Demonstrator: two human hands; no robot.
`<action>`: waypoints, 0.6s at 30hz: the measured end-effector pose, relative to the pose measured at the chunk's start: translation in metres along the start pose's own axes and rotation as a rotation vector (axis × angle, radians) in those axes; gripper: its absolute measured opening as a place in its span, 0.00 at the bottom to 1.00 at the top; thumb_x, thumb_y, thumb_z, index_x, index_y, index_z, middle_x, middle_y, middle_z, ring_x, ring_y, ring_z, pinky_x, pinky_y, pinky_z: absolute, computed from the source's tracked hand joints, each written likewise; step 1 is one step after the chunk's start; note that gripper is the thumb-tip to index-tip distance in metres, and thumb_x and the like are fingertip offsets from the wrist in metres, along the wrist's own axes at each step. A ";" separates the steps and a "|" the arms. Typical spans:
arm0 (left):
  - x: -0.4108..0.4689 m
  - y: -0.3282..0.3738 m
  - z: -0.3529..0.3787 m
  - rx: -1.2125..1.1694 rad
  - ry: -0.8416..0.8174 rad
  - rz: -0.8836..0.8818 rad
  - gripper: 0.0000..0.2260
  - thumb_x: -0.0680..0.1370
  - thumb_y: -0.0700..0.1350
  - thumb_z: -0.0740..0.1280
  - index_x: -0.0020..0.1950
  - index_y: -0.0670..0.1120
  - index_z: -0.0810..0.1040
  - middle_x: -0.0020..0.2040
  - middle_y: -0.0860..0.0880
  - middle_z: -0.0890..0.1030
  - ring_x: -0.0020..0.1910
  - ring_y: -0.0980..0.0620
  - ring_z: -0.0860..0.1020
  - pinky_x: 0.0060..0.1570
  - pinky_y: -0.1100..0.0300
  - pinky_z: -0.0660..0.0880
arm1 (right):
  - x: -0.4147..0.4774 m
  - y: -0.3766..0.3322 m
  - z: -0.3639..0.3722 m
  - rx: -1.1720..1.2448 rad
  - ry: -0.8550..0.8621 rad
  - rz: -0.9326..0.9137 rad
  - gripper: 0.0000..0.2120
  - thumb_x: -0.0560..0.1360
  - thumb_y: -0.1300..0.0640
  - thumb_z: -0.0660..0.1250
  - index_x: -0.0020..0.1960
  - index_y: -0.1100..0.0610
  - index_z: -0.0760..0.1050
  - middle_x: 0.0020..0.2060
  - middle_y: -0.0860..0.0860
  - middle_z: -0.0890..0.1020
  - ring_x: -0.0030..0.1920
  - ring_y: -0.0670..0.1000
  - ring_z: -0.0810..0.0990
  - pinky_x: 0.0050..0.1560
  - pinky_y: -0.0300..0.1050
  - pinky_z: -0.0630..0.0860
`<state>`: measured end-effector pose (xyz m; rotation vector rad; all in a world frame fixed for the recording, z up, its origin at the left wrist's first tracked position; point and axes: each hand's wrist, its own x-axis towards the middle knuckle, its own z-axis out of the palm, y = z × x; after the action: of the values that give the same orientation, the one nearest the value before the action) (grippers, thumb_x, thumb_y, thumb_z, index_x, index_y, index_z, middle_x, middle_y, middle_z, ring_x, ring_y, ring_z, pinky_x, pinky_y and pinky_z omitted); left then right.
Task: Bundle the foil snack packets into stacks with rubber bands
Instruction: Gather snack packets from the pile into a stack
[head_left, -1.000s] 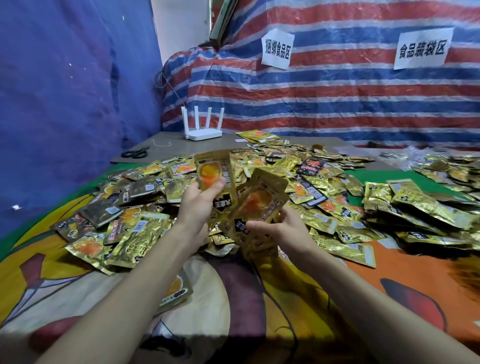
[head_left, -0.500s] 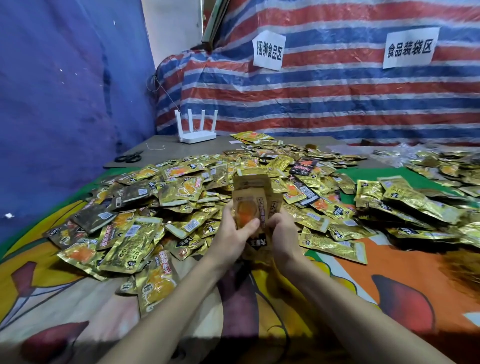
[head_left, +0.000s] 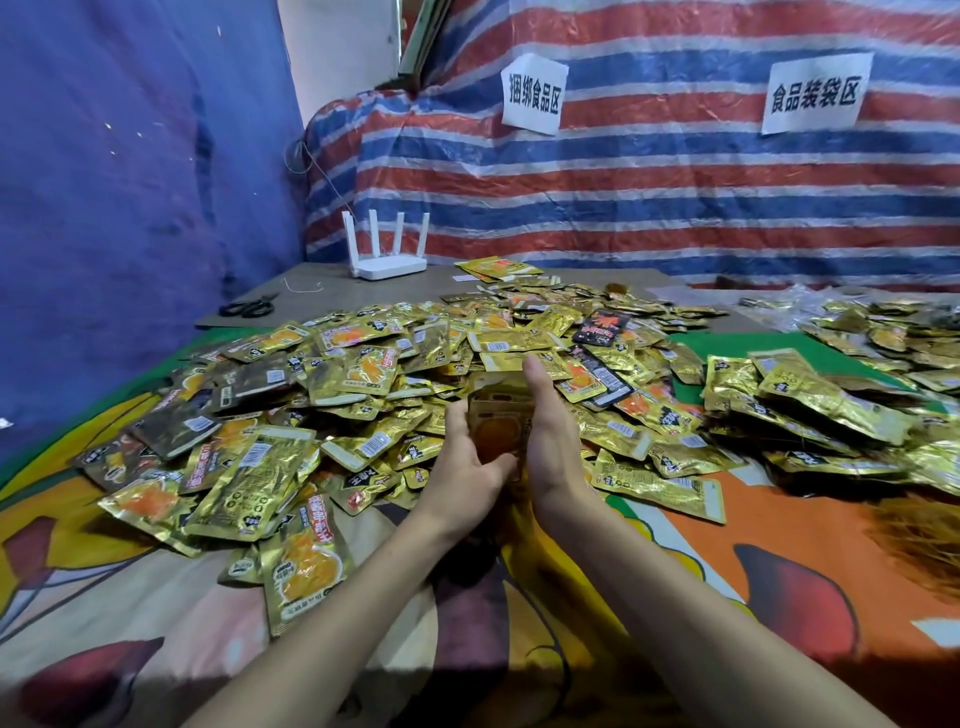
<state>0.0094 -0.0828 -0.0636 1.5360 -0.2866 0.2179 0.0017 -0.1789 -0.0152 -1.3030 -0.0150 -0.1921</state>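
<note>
- A worktop covered with a cartoon-print cloth in orange, yellow and green (head_left: 779, 545) fills the foreground. A blue fabric wall (head_left: 104, 182) stands on the left, and a red, white and blue striped tarpaulin (head_left: 675, 208) hangs across the back.
- Two white paper signs with black Chinese characters are fixed to the tarpaulin, one near the middle (head_left: 532, 93) and one further right (head_left: 815, 93).
- A flat grey board (head_left: 322, 291) lies at the far left of the worktop. On it stand a white router with four upright antennas (head_left: 387, 260) and, nearer the camera, a pair of black-handled scissors (head_left: 248, 306).
- A broad loose heap of gold foil snack packets (head_left: 363, 374) spreads over the middle and left of the cloth. One black packet with red print (head_left: 600, 327) lies on its far side.
- A second heap of gold packets (head_left: 831, 405) lies to the right, with a strip of green cloth between the two.
- A small upright stack of gold foil snack packets (head_left: 496, 421) is held between both hands, just above the near edge of the main heap.
- The left hand (head_left: 467, 467) grips the stack from its left side, with the thumb curled across the lower front.
- The right hand (head_left: 545, 452) presses flat against the stack's right edge, its fingers (head_left: 535, 384) straight, together and pointing away from the camera.
- A single gold packet with an orange picture (head_left: 304, 566) lies face up on the cloth beside the left forearm.
</note>
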 end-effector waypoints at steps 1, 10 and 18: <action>0.001 0.001 -0.001 0.015 0.005 0.011 0.25 0.67 0.40 0.70 0.61 0.48 0.67 0.52 0.48 0.82 0.49 0.56 0.82 0.49 0.63 0.78 | 0.001 -0.001 0.001 -0.004 0.014 0.015 0.22 0.77 0.40 0.66 0.52 0.60 0.84 0.44 0.54 0.88 0.43 0.51 0.87 0.44 0.44 0.83; 0.010 0.025 -0.016 0.246 -0.151 0.117 0.28 0.61 0.42 0.78 0.60 0.45 0.80 0.51 0.48 0.85 0.51 0.52 0.84 0.52 0.58 0.79 | 0.010 -0.006 -0.005 -0.013 -0.015 0.015 0.13 0.76 0.50 0.65 0.37 0.54 0.81 0.35 0.48 0.84 0.38 0.49 0.81 0.37 0.42 0.78; 0.003 0.018 0.009 0.125 -0.126 0.138 0.27 0.64 0.41 0.74 0.62 0.42 0.75 0.51 0.49 0.82 0.50 0.57 0.80 0.52 0.64 0.75 | 0.013 -0.010 -0.003 -0.134 -0.085 0.038 0.21 0.70 0.44 0.70 0.50 0.61 0.76 0.45 0.53 0.80 0.47 0.52 0.78 0.52 0.51 0.74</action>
<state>0.0067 -0.0911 -0.0453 1.6587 -0.4871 0.2516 0.0125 -0.1856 -0.0048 -1.4431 -0.0503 -0.1063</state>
